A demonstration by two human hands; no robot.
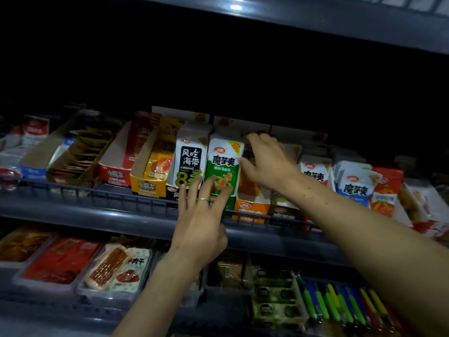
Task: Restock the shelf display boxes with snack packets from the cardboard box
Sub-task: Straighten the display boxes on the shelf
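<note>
A row of display boxes stands on the dark middle shelf (136,210). My left hand (201,220), wearing a ring, is open with fingers spread against the front of the green-and-white snack packets (222,164). My right hand (266,159) reaches into the orange display box (251,206) just right of them, fingers curled around dark and orange snack packets (249,154) at its top. A black-and-white seaweed packet stack (192,156) stands to the left of the green one. The cardboard box is not in view.
Further boxes of red (116,175) and yellow (148,186) snacks fill the shelf's left; blue-and-white packets (356,188) and red ones (386,190) lie to the right. A wire rail (121,195) fronts the shelf. Below are trays of meat snacks (119,266) and coloured sticks (340,305).
</note>
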